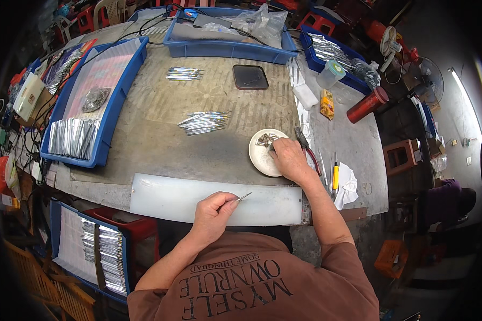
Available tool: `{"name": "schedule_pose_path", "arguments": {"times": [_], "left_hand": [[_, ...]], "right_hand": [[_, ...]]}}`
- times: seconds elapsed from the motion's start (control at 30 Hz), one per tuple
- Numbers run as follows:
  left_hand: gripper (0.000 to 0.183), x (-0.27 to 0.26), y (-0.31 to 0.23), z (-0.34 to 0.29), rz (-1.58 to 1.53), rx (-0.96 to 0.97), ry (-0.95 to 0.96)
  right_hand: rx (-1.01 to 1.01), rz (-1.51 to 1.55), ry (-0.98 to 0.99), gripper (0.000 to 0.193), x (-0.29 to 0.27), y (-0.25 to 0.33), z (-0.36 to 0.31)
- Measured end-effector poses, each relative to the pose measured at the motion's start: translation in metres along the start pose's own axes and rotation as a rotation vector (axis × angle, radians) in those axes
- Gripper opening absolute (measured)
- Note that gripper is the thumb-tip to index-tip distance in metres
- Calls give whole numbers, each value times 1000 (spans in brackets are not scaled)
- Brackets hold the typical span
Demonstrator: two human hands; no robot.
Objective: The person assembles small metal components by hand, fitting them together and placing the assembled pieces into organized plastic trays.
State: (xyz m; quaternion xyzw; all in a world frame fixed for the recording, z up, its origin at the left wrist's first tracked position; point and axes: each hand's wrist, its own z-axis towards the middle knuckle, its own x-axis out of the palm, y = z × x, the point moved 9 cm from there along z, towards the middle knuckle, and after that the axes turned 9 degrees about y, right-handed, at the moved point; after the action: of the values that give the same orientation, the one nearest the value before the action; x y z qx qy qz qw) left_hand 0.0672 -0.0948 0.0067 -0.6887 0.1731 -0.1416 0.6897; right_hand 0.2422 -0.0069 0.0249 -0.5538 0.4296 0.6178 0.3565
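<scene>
My left hand (211, 215) is closed in a pinch around a thin metal rod (245, 196), whose pointed end sticks out to the right over a long whitish board (160, 195). Most of the rod is hidden by the fingers. At the right, my right hand (291, 160) reaches into a round cream-coloured dish (261, 160). Small brass-coloured metal pieces (264, 140) lie in the far part of this dish. The right fingertips are bent together at the pieces, and what they grip is hidden.
Piles of slim silvery rods (203, 123) lie mid-table, beyond them a black tray (250, 77). Blue bins (230, 51) stand at the back and left. Right of the dish are pliers (303, 140), a yellow-handled screwdriver (335, 176), crumpled white paper (346, 187) and a red cylinder (367, 105).
</scene>
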Motion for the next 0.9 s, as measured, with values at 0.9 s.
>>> {"name": "schedule_pose_path", "arguments": {"times": [0.9], "left_hand": [[8, -4, -28, 0, 215, 157, -51]], "right_hand": [[-281, 770, 91, 11, -39, 82, -43]]}}
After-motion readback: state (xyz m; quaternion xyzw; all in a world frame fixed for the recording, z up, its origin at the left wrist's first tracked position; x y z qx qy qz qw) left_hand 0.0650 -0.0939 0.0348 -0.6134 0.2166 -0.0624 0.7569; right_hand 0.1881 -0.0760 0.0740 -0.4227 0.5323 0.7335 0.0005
